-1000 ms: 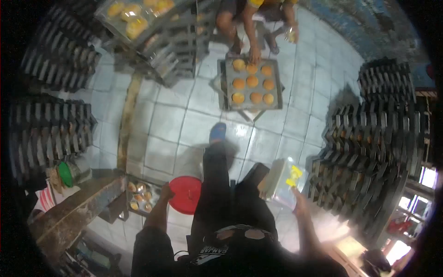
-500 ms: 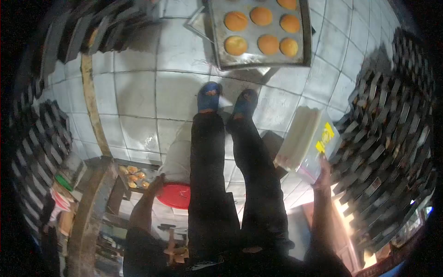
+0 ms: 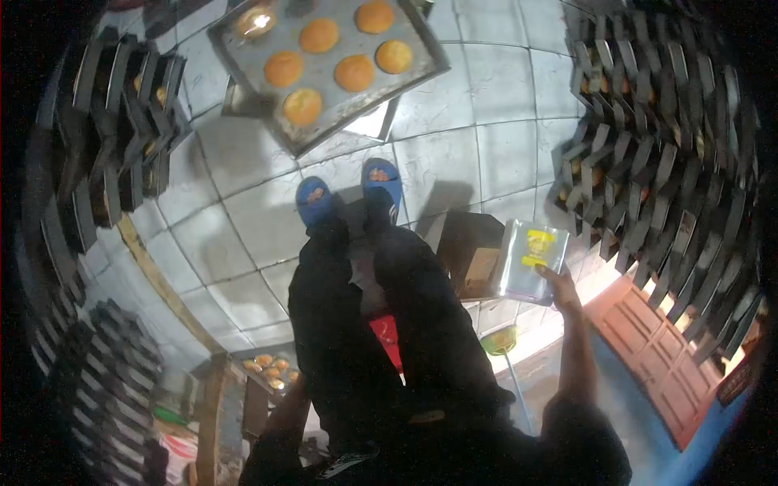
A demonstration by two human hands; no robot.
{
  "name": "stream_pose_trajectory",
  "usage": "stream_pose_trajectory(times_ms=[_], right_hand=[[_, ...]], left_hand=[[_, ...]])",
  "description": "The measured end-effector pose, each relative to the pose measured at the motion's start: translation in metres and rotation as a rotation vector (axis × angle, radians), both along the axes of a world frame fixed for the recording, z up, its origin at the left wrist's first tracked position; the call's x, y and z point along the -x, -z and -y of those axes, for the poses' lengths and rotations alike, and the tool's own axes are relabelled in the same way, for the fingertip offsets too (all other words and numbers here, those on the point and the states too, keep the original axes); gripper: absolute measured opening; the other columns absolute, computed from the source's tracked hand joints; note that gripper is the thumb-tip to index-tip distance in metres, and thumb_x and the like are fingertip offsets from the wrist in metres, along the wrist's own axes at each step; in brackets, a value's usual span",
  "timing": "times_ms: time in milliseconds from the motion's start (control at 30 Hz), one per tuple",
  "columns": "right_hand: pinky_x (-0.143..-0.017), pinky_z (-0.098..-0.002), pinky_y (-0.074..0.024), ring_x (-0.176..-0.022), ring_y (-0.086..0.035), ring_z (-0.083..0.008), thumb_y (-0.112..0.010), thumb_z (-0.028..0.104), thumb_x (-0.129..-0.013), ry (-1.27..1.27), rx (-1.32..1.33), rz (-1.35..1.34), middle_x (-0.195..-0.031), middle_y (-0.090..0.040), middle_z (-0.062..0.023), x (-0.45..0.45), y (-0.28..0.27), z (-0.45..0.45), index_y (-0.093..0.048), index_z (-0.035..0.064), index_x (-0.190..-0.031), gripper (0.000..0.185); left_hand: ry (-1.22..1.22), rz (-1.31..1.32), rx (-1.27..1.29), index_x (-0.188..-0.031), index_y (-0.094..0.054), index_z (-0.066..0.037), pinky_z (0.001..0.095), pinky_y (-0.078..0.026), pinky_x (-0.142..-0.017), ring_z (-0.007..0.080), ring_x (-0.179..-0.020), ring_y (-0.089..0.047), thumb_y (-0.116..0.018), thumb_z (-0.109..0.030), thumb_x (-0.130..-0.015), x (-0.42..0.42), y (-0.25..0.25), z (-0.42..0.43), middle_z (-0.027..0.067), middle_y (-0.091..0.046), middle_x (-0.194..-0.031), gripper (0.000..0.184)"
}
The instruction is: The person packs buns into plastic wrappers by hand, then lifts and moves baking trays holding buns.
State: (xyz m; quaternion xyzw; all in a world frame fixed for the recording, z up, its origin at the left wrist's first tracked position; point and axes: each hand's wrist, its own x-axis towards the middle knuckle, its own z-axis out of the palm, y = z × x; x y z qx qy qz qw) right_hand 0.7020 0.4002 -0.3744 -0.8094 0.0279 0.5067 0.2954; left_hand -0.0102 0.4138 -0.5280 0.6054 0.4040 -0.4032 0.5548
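My right hand (image 3: 559, 285) grips the lower right edge of a clear plastic packet with a yellow printed label (image 3: 531, 259), the thumb on top. The packet looks like a stack of plastic bags, held just right of a brown cardboard box (image 3: 470, 257). My left hand is hidden behind my dark trouser leg; only part of the left forearm (image 3: 293, 409) shows. A red object (image 3: 386, 340) shows between my legs, mostly covered by them.
A metal tray of round buns (image 3: 352, 73) rests ahead of my blue sandals. Stacked dark trays (image 3: 640, 138) rise at right, with more stacks (image 3: 121, 121) at left. Another tray of buns (image 3: 275, 368) lies low at left. A green broom (image 3: 499, 340) and a reddish-brown door (image 3: 660, 348) are at lower right.
My view has turned, so the bun tray sits further left. The packet now shows its labelled face more squarely. My left hand has gone out of sight behind my leg.
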Motion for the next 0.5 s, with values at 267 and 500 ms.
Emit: stream_pose_trajectory(times_ms=[267,500], right_hand=[[-0.097,-0.0367,-0.0510,-0.112,-0.062,-0.0236,-0.075,0.011,-0.085,0.068,-0.079,-0.091,-0.125,-0.064,-0.0144,0.017,0.055,0.137,-0.045,-0.0019,-0.140,0.064],[-0.101,-0.0349,-0.0474,-0.116,-0.060,-0.0230,-0.076,0.013,-0.085,-0.006,-0.282,0.024,-0.127,-0.063,-0.0122,0.038,0.125,0.216,-0.044,-0.0017,-0.143,0.068]], left_hand=[[-0.118,-0.011,-0.089,-0.142,-0.049,-0.003,0.0396,-0.052,-0.092,0.0263,-0.115,-0.061,-0.057,-0.031,-0.100,0.040,0.037,-0.026,0.0142,-0.061,-0.129,0.051],[-0.736,0.360,-0.392,-0.145,-0.047,-0.003,0.0369,-0.050,-0.094,0.0221,-0.115,-0.061,-0.057,-0.036,-0.102,-0.010,0.064,-0.094,0.0108,-0.061,-0.132,0.055]])
